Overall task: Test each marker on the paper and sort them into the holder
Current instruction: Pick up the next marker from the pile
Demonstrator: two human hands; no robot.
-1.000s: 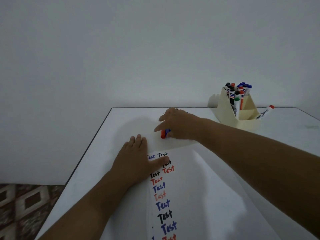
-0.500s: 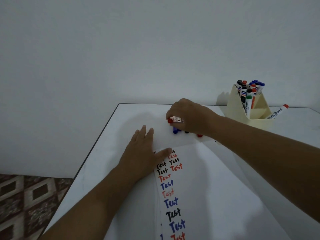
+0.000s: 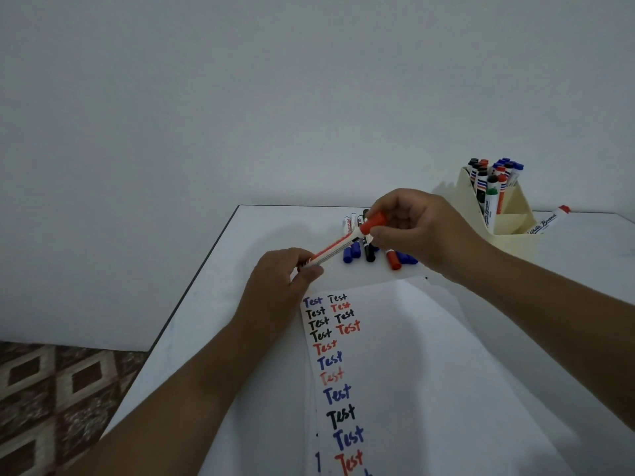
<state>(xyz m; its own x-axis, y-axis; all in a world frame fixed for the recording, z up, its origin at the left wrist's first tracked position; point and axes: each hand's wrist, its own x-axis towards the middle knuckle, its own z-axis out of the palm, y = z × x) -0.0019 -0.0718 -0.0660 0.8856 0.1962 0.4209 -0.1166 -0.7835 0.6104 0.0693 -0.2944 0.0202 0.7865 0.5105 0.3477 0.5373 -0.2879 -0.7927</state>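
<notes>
Head view showed both hands raised over the white table [image 3: 220, 304], sharing one red marker [image 3: 338, 244] that slanted from lower left to upper right above the paper's far edge. The left hand [image 3: 285, 280] pinched the barrel's lower end between thumb and curled fingers, while the right hand [image 3: 415, 228] gripped the red cap [image 3: 374, 223] with thumb and fingertips. Whether the cap had parted from the barrel could not be told. Beneath the marker, a small cluster of loose markers [image 3: 369, 249] with blue, black and red caps lay on the table just beyond the paper [image 3: 412, 372]. The paper carried two columns of the word "Test" in black, blue and red ink, running toward the viewer. Farther right stood the cream holder [image 3: 512, 228], its rear compartment packed with upright markers [image 3: 491, 183] and its front compartments showing none. One more red-capped marker [image 3: 549, 219] lay on the table just beside the holder's right side. A patterned floor [image 3: 51, 389] showed at lower left.
</notes>
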